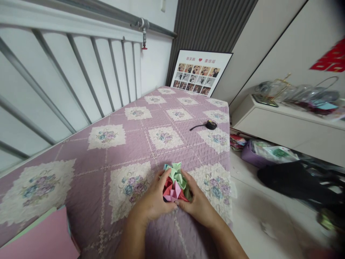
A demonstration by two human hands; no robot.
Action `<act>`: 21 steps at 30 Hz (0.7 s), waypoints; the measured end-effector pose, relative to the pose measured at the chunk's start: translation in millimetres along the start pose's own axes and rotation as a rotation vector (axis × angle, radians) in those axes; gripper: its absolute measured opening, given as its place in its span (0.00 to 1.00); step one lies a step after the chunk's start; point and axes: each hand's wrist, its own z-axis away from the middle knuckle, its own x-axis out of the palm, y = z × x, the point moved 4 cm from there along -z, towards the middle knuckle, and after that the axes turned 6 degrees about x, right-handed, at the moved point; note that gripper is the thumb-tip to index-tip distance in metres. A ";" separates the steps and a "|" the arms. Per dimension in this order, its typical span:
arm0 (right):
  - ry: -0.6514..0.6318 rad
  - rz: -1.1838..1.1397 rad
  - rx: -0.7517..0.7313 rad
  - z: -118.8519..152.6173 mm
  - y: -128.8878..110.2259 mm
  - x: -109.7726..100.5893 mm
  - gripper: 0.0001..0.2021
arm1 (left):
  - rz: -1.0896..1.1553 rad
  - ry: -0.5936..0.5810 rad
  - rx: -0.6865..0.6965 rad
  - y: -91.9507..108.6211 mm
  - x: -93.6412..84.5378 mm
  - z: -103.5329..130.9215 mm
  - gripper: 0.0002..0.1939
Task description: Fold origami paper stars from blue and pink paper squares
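Observation:
A folded-paper origami ball in green, red, pink and other colours sits between my two hands, over the near part of the quilted bedspread. My left hand curves round its left side, with the thumb at the lower front edge. Against its right side lies my right hand, its thumb almost meeting the left one below the pink folds. Pointed paper flaps stick up at the top of the ball. My palms and fingers hide its sides, and its underside is out of sight.
A stack of coloured paper lies at the lower left. Farther off on the bedspread is a black tape measure with a strap. A framed photo board leans behind. Right of the bed stand a purple basket and a white cabinet.

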 end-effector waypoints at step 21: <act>0.044 -0.156 0.079 51.3 -49.3 -48.6 0.39 | 0.147 -0.083 0.077 78.5 10.8 14.5 0.48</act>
